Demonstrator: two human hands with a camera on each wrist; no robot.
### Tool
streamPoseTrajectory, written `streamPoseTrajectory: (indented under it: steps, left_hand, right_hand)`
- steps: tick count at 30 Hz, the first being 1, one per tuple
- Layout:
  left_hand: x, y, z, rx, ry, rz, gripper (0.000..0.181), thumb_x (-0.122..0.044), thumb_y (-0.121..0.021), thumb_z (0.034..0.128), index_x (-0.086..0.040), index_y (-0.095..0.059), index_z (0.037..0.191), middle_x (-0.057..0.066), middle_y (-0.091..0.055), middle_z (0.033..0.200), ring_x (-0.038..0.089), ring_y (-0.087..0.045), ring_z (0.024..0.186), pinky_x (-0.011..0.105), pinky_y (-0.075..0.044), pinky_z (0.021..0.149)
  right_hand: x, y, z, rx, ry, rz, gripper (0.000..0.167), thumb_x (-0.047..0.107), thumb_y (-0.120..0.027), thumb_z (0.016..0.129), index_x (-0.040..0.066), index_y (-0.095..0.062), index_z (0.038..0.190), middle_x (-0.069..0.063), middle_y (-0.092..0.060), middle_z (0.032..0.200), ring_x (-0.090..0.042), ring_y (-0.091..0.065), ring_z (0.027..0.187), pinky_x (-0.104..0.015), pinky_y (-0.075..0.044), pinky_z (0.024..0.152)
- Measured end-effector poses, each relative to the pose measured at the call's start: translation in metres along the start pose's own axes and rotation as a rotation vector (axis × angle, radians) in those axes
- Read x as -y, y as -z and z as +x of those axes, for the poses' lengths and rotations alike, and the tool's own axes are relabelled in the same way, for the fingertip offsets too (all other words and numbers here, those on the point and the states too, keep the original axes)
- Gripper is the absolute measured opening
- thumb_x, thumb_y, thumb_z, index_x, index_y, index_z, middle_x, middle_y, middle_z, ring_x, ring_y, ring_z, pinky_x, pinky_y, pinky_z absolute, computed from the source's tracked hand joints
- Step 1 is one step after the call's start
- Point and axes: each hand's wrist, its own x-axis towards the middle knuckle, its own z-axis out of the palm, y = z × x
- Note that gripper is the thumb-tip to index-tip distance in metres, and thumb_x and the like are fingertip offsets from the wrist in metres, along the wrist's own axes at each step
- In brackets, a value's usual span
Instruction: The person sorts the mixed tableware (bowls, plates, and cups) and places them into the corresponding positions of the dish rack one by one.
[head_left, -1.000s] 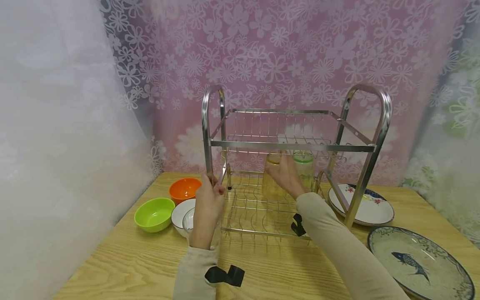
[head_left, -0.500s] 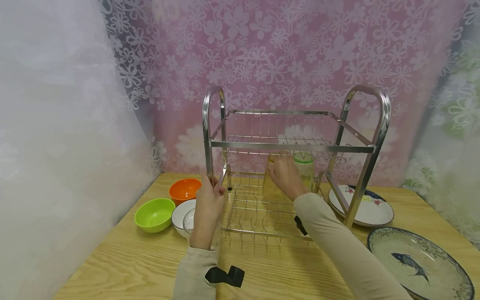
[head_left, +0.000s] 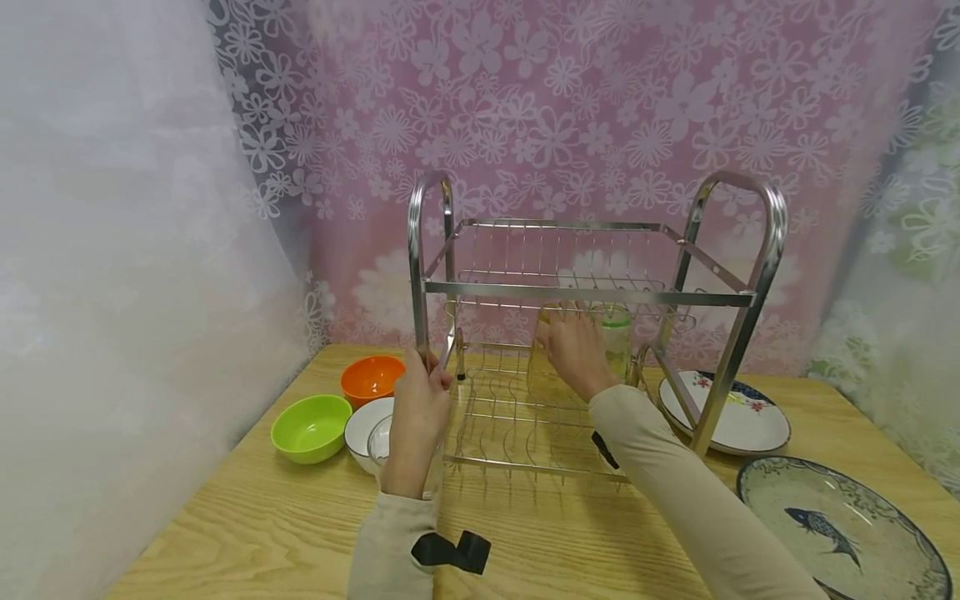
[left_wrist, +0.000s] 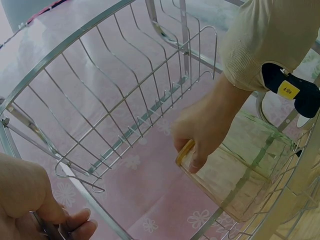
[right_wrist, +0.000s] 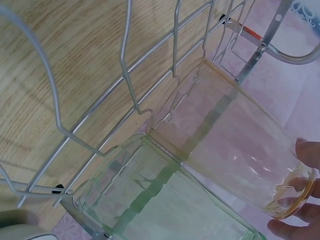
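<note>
On lower tier (head_left: pixel 525 465) | right hand (head_left: pixel 576 350) pinching amber glass (right_wrist: pixel 225 135) | green glass (right_wrist: pixel 165 192) beside | left hand (head_left: pixel 420 412) gripping post (head_left: pixel 417 308)

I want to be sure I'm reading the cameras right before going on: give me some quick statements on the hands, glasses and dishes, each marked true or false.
1. The right hand holds the yellow glass near its top. True.
2. In the head view, the green glass is right of the yellow glass. True.
3. The left hand holds the green glass. False: the left hand grips the rack.
4. The orange bowl sits farther back than the green bowl. True.
5. The fish plate stands in the rack. False: the fish plate lies on the table.
</note>
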Motion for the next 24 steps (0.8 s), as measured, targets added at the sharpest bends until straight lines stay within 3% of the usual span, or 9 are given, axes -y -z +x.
streamPoseTrajectory:
  steps: [7, 17, 21, 23, 24]
  left_hand:
    - [0.0, 0.0, 0.0, -0.009, -0.013, -0.005, 0.011, 0.007, -0.048, 0.0959, 0.002, -0.045, 0.106, 0.016, -0.065, 0.085, 0.026, -0.06, 0.068, 0.037, -0.051, 0.06]
    - [0.0, 0.0, 0.0, -0.008, -0.018, -0.01, 0.013, 0.007, -0.048, 0.096, 0.003, -0.045, 0.108, 0.016, -0.065, 0.086, 0.025, -0.06, 0.068, 0.037, -0.052, 0.06]
    - [-0.001, 0.0, 0.0, -0.005, -0.009, -0.003, 0.012, 0.006, -0.047, 0.0963, 0.003, -0.045, 0.107, 0.015, -0.064, 0.085, 0.025, -0.06, 0.07, 0.038, -0.052, 0.063]
    - [-0.001, 0.001, 0.001, 0.001, -0.006, -0.002, 0.011, 0.006, -0.047, 0.0965, 0.003, -0.045, 0.107, 0.015, -0.064, 0.085, 0.025, -0.059, 0.07, 0.037, -0.051, 0.061]
    - [-0.001, 0.001, 0.001, 0.005, -0.004, -0.004, 0.011, 0.005, -0.047, 0.0968, 0.003, -0.045, 0.108, 0.015, -0.064, 0.086, 0.025, -0.059, 0.069, 0.036, -0.05, 0.06]
  right_hand:
    - [0.001, 0.001, 0.001, 0.057, -0.041, 0.045, 0.041, 0.028, -0.051, 0.1, 0.002, -0.056, 0.131, -0.026, -0.048, 0.138, -0.048, -0.034, 0.133, -0.069, -0.015, 0.106]
    - [0.004, 0.007, 0.0, 0.034, -0.041, 0.023, 0.038, 0.027, -0.049, 0.099, 0.0, -0.059, 0.124, -0.026, -0.05, 0.135, -0.048, -0.037, 0.13, -0.07, -0.015, 0.105]
    - [0.008, 0.018, -0.006, 0.018, -0.029, 0.015, 0.035, 0.027, -0.051, 0.099, -0.003, -0.061, 0.113, -0.028, -0.059, 0.119, -0.05, -0.049, 0.118, -0.069, -0.02, 0.104]
    - [0.011, 0.024, -0.01, -0.001, -0.032, 0.059, 0.033, 0.026, -0.052, 0.098, -0.005, -0.063, 0.096, -0.026, -0.064, 0.098, -0.046, -0.059, 0.099, -0.062, -0.034, 0.099]
    - [0.012, 0.028, -0.012, -0.015, -0.029, 0.07, 0.033, 0.027, -0.053, 0.098, -0.004, -0.062, 0.09, -0.024, -0.065, 0.088, -0.044, -0.061, 0.09, -0.062, -0.035, 0.098]
